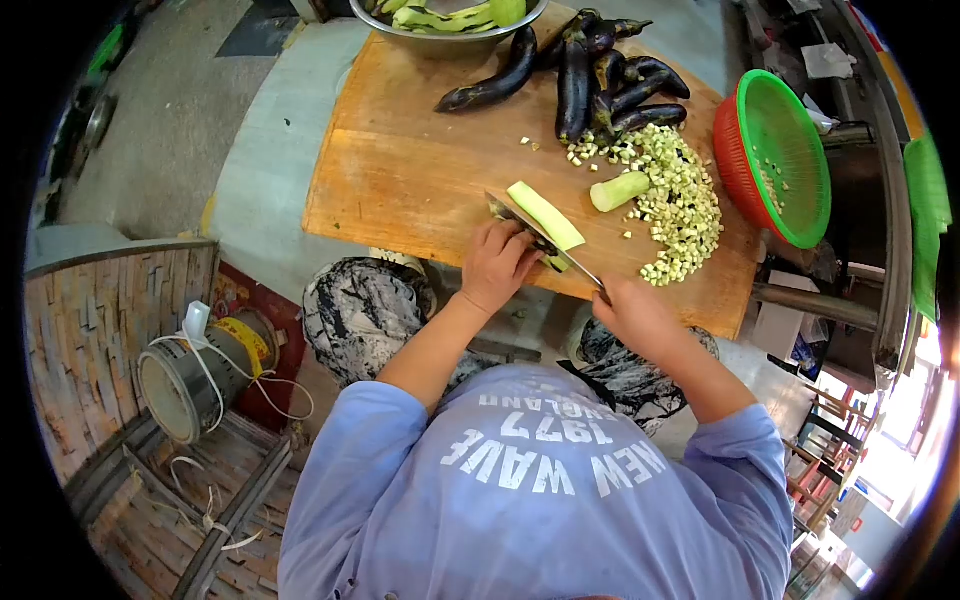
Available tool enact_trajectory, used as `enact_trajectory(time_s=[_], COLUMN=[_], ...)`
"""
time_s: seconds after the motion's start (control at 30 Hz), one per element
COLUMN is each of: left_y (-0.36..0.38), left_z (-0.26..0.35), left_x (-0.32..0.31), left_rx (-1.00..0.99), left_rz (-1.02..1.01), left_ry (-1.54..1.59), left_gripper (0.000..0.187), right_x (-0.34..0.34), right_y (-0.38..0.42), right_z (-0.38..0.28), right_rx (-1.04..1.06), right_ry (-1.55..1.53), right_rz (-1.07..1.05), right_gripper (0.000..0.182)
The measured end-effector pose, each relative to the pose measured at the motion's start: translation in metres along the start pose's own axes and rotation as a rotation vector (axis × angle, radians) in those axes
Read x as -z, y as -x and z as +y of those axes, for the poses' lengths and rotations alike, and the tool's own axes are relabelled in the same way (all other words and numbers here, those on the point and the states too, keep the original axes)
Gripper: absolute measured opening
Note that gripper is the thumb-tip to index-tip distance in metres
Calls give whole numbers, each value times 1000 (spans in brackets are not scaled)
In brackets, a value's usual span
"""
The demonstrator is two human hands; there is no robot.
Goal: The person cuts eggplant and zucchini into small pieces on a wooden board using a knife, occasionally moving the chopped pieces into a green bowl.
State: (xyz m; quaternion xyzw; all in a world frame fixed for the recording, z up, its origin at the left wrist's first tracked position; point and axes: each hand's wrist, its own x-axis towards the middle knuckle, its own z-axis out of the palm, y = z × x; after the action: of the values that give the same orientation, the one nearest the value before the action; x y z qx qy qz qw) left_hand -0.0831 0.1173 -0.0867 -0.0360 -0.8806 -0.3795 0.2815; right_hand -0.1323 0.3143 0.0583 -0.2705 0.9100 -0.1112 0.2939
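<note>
My right hand (634,316) is closed round the handle of a knife (535,232) at the front edge of the wooden board (400,150). The blade points to the upper left. My left hand (495,264) lies against the near side of the blade, over a dark-skinned eggplant piece mostly hidden by hand and blade. A peeled pale green slab (545,215) lies just beyond the knife. To its right are a peeled eggplant chunk (620,191) and a spread of small pale cubes (684,205). Several whole dark eggplants (573,90) lie in a pile behind.
A metal bowl (450,38) with green-streaked pieces stands at the board's far left edge. At the right, a green basket (800,190) sits inside a red one (733,160), with a few cubes in it. A grey bucket (190,385) with a white cord stands at lower left.
</note>
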Motion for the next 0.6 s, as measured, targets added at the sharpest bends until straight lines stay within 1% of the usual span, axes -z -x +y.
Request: enact_trajectory(time_s=[0.03,0.13,0.23,0.27,0.33,0.43,0.6], left_y=[0,-1,0,-3,-2,2,1], left_z=[0,-1,3,2,1,1,2], left_x=[0,-1,0,0,-2,-2,0], left_rx=[-11,-31,-36,-40,-13,16,21], left_rz=[4,35,53,63,40,37,51], left_ry=[-7,-3,6,7,-15,5,18], left_gripper=[32,32,32,32,32,30,30], right_x=[-8,-29,-32,-30,-16,0,1], right_y=[-8,-25,-25,-23,-10,10,27], right_z=[2,3,10,11,1,-3,0], right_rx=[6,-23,6,3,-6,-42,4], right_ry=[-6,-15,-186,-201,-235,-152,-124], right_rz=[-9,76,174,185,192,133,124], right_gripper=[19,20,19,19,19,17,17])
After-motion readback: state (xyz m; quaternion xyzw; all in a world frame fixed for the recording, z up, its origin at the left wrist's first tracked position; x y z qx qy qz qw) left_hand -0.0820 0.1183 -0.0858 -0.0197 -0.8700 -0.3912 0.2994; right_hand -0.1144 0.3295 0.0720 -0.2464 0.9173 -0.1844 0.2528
